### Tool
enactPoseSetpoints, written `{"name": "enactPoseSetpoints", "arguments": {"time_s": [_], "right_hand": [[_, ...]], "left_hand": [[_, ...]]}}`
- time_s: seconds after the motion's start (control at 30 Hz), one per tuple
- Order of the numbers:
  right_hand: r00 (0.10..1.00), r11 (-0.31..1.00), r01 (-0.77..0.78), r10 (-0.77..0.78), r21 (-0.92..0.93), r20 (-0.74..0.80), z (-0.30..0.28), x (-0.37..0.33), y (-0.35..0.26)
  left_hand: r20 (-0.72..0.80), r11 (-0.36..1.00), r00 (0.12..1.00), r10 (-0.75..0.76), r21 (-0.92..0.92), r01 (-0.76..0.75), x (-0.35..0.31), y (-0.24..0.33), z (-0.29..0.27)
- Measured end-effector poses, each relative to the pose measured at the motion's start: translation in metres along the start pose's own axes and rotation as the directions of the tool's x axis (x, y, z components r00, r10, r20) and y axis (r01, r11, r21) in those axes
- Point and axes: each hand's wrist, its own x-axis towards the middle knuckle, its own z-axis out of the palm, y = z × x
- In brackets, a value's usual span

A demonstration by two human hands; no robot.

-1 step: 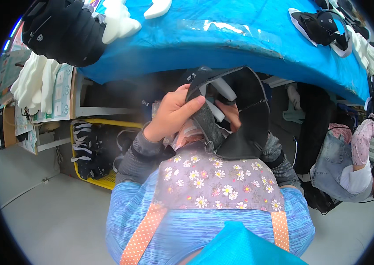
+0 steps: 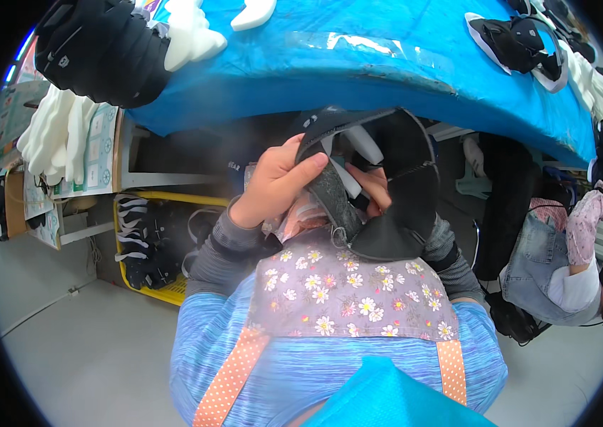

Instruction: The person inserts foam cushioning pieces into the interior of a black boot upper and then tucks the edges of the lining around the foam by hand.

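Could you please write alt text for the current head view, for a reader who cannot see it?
A person's left hand pinches the edge of a black fabric piece while the right hand shows through its opening. Ahead is a blue-covered table; a yellow basket of shoes sits at left, a co-worker at right.

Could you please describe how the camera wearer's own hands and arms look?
The left hand and the right hand, which is partly hidden, show no gloves. Both forearms wear grey, finely striped sleeves with darker bands. Around the upper arms is a streaky blue top.
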Motion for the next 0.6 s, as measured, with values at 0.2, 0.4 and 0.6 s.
{"name": "enactPoseSetpoints", "arguments": {"time_s": [0.2, 0.4, 0.6], "right_hand": [[0.951, 0.992, 0.034, 0.004, 0.117, -0.310, 0.000, 0.019, -0.034], [0.962, 0.998, 0.001, 0.016, 0.064, -0.272, -0.011, 0.030, -0.008], [0.931, 0.981, 0.039, 0.033, 0.189, -0.364, -0.003, 0.036, 0.007]], "left_hand": [[-0.109, 0.979, 0.977, 0.182, -0.076, -0.190, -0.006, 0.014, 0.000], [-0.186, 0.969, 0.955, 0.233, -0.035, -0.243, -0.019, -0.008, -0.011], [-0.264, 0.976, 0.963, 0.052, -0.189, -0.104, -0.031, -0.044, -0.004]]}}
